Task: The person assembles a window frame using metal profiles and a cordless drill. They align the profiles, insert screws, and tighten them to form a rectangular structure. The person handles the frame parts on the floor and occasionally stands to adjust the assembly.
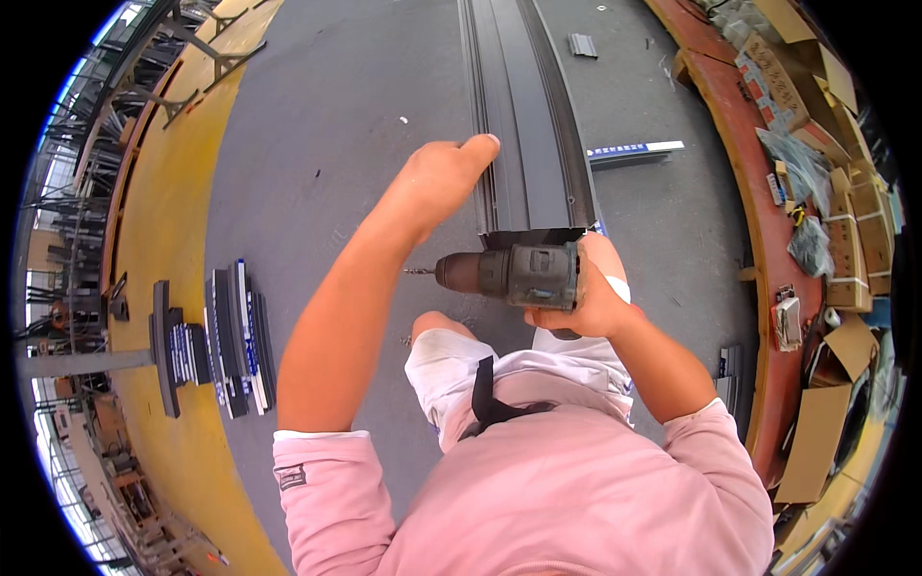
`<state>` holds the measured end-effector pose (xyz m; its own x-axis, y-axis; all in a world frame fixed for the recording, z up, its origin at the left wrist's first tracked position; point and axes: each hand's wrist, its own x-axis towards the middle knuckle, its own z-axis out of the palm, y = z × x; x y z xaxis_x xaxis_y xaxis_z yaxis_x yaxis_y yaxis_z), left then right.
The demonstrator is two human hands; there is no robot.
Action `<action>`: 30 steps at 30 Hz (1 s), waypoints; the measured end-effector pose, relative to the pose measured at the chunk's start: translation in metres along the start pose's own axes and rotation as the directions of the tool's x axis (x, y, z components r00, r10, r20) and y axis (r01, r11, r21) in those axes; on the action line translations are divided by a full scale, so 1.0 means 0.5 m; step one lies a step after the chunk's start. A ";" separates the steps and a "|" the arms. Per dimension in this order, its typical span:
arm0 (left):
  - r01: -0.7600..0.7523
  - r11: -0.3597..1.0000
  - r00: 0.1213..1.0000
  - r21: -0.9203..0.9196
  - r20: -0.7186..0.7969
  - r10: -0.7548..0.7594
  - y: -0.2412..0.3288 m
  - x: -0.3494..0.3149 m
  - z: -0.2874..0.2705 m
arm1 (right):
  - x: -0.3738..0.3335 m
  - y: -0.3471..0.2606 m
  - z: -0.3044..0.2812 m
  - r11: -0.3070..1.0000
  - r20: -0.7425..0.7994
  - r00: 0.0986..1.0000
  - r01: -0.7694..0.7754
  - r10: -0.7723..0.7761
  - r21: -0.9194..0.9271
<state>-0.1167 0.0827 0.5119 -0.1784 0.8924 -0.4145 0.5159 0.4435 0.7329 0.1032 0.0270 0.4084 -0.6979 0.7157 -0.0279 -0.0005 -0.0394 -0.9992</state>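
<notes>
drill (514, 274), dark, brownish-nosed, fills the clasping right hand (603, 305); left hand (444, 182) curls at profile (533, 144).

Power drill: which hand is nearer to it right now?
Right. The right hand is holding the power drill; the left hand is apart from it, farther forward, at the left edge of the long dark profile.

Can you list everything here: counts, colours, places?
Power drill: one, dark grey, centre
Long profile: one, grey, upper middle
Strips: many, dark and blue-white, left and right
Bench: one, red, right
Boxes: several, brown, right
Plastic bags: several, clear, on bench
Racked pieces: uncountable, dark, far left
Floor: one, grey and yellow, throughout
Shirt: one, pink, bottom
Shorts: one, white, below drill
Left hand: one, at profile's left edge
Right hand: one, gripping drill
</notes>
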 end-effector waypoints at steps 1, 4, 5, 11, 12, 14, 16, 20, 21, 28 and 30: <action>0.025 1.000 1.000 -0.008 0.010 -0.025 0.002 -0.002 0.000 | -0.003 -0.010 -0.004 0.995 0.009 0.999 0.040 -0.040 -0.094; 0.051 0.997 0.999 -0.056 0.013 -0.050 0.000 -0.002 0.002 | -0.017 0.012 -0.045 1.000 0.117 0.993 0.002 -0.002 0.005; 0.036 0.996 0.999 -0.086 -0.014 -0.038 -0.005 -0.007 0.004 | -0.025 0.020 -0.052 1.000 0.141 0.990 0.006 -0.006 0.005; 0.054 0.956 0.996 -0.288 -0.050 -0.071 -0.071 -0.030 0.045 | -0.082 0.030 -0.108 0.999 0.101 0.994 0.027 -0.032 0.045; 0.038 0.953 0.996 -0.300 -0.062 -0.059 -0.067 -0.035 0.048 | -0.080 0.031 -0.113 0.998 0.075 0.996 0.054 -0.056 0.032; -0.028 0.930 0.998 -0.366 -0.060 0.007 -0.066 -0.035 0.056 | -0.070 0.042 -0.126 0.996 0.001 0.996 0.093 -0.093 -0.008; -0.093 0.882 0.996 -0.462 -0.044 0.081 -0.068 -0.033 0.057 | -0.055 0.050 -0.131 0.995 0.003 0.995 0.097 -0.097 -0.009; -0.077 0.851 0.996 -0.520 -0.001 0.089 -0.077 -0.035 0.058 | -0.070 0.061 -0.121 0.990 0.122 0.983 0.138 -0.136 -0.006; -0.068 0.862 0.997 -0.502 -0.001 0.078 -0.078 -0.035 0.050 | -0.071 0.055 -0.114 0.997 0.140 0.988 0.062 -0.069 0.050; -0.194 0.889 0.979 -0.414 -0.135 0.151 -0.078 -0.028 0.066 | -0.026 0.026 -0.075 0.994 0.002 0.998 0.063 -0.063 -0.095; -0.151 0.924 0.987 -0.351 -0.098 0.124 -0.079 -0.031 0.050 | -0.018 0.031 -0.064 0.986 -0.066 0.986 0.147 -0.153 -0.083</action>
<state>-0.1132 0.0496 0.4760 -0.1944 0.9442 -0.2658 0.2097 0.3047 0.9291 0.1324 0.0426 0.3923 -0.6404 0.7580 0.1235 -0.0441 0.1243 -0.9913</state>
